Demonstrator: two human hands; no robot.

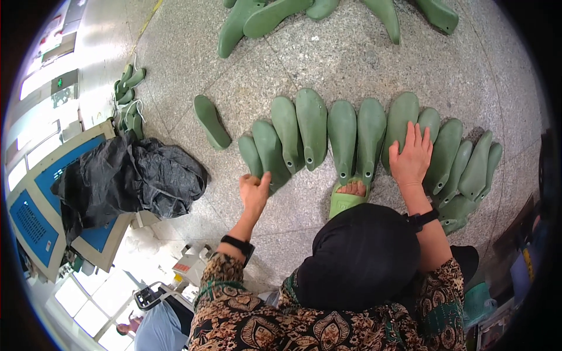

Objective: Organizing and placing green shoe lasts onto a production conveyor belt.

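Observation:
Green shoe lasts (311, 120) lie in a curved row on the speckled floor, mostly side by side with their narrow ends toward me. My left hand (255, 191) is at the row's left end, its fingers curled around the near end of a small shoe last (249, 153). A larger last (270, 146) lies right beside it. My right hand (412, 153) rests with spread fingers over a wide last (403, 114) and its shorter neighbour (429, 121). It covers their lower parts. A dark band circles each wrist.
A single last (211, 121) lies apart at the left. More lasts (278, 16) are at the far edge. A black plastic sheet (146, 172) drapes over blue-and-white boards on the left. My foot in a green slipper (345, 200) stands close below the row's middle.

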